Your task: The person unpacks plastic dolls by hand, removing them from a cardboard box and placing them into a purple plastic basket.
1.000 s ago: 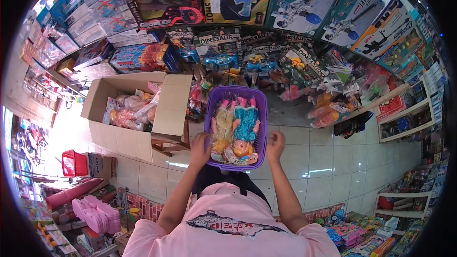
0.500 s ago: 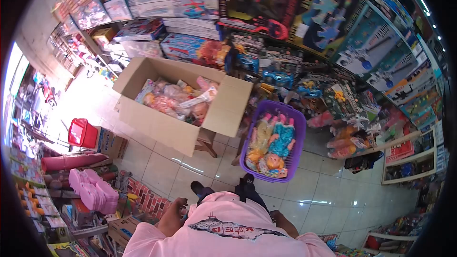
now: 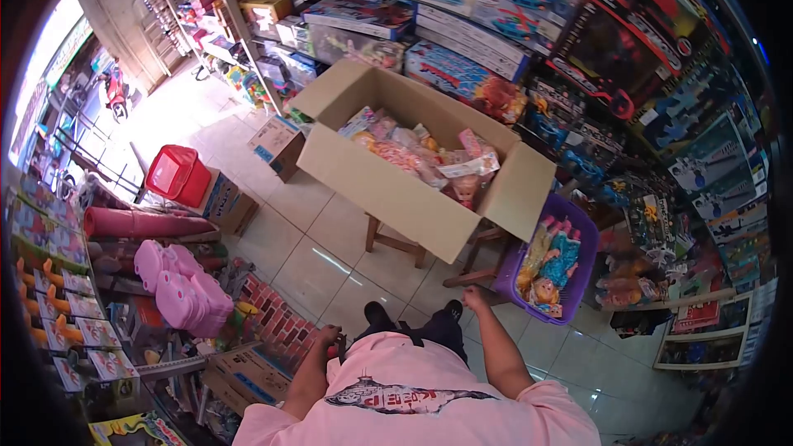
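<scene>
My left hand point(image 3: 330, 335) hangs low beside my left hip, its fingers partly curled and too small to read clearly. Lower right of the big box, my right hand point(image 3: 474, 297) is held out near the purple basket point(image 3: 504, 283), with its fingers drawn together; whether it touches the rim I cannot tell. Dolls in clear wrapping point(image 3: 545, 268), one in blue, lie in that basket. The open cardboard box point(image 3: 384, 205) stands on a wooden stool point(image 3: 395, 245) and holds many wrapped dolls point(image 3: 413, 153).
A red container point(image 3: 178, 176) sits on a small carton at the left. Pink plastic pieces point(image 3: 183, 289) and rolls point(image 3: 149, 223) lie nearer. Boxed toys point(image 3: 467, 70) line the back and right. Tiled floor point(image 3: 306, 268) shows around my feet.
The view has turned left, so the box and basket appear further right. My right hand has come out from beside my body toward the basket. The left hand stays low.
</scene>
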Demonstrator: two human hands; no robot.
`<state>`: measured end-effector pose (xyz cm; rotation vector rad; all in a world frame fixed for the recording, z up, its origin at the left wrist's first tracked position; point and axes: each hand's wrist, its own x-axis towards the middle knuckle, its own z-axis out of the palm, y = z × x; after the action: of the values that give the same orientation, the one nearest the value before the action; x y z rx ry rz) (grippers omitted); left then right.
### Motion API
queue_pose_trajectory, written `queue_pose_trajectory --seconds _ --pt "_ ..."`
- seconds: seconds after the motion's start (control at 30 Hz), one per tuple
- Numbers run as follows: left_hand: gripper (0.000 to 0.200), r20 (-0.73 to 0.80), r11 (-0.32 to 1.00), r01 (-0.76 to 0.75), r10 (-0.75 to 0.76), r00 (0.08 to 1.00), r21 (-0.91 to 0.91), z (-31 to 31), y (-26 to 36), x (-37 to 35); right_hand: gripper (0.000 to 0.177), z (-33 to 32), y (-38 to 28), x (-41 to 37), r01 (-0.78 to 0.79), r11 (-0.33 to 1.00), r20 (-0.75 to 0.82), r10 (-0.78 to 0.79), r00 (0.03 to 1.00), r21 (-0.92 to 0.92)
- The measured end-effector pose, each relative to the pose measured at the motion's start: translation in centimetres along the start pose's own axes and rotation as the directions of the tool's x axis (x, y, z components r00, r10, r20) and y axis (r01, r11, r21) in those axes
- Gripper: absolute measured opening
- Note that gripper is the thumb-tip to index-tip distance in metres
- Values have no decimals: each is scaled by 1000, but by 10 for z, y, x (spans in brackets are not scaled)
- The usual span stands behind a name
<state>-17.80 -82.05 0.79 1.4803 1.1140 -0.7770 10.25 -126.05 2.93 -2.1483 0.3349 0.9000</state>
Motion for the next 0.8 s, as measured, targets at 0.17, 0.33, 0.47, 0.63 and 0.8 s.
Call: queue_pose_trajectory --seconds 0.17,0.33,0.47,0.63,0.8 --pt "39 -22 1000 -9 8 1000 -29 -30 -30 12 24 41 -67 -6 52 998 37 -51 998 -46" --pt "38 -11 974 128 -132 991 -185 -38 -56 26 30 61 -33 9 -74 928 176 147 973 -365" --pt "33 -5 959 125 -131 991 -255 -55 -54 47 31 63 -4 24 -101 818 308 324 895 -566" --pt "32 -11 893 145 -165 986 -427 -104 13 38 43 57 -40 23 -333 850 272 461 845 -409" --pt "42 9 991 -49 50 999 -125 -180 63 90 41 75 -136 50 -411 903 189 428 884 -125"
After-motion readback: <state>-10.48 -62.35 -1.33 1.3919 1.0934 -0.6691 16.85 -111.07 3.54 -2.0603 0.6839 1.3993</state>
